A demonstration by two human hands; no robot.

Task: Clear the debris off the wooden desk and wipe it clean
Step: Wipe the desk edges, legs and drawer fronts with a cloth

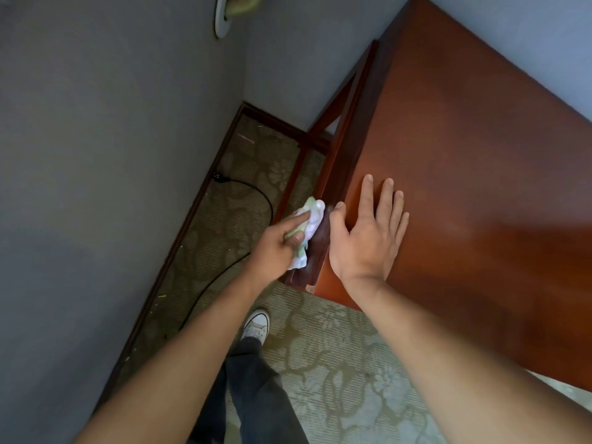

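Note:
The reddish-brown wooden desk [464, 161] fills the right side of the head view, its top bare and glossy. My left hand [275, 248] grips a crumpled white and pale green cloth [86, 219] pressed against the desk's left side edge, near the front corner. My right hand [368, 232] lies flat on the desktop beside that edge, fingers spread, thumb hooked over the rim close to the cloth.
A grey wall [112, 139] stands close on the left. A black cable [237, 225] runs along the patterned carpet [336, 363] beside the wooden skirting. Small bits of debris lie on the carpet by the wall. My white shoe [256, 325] is below the desk corner.

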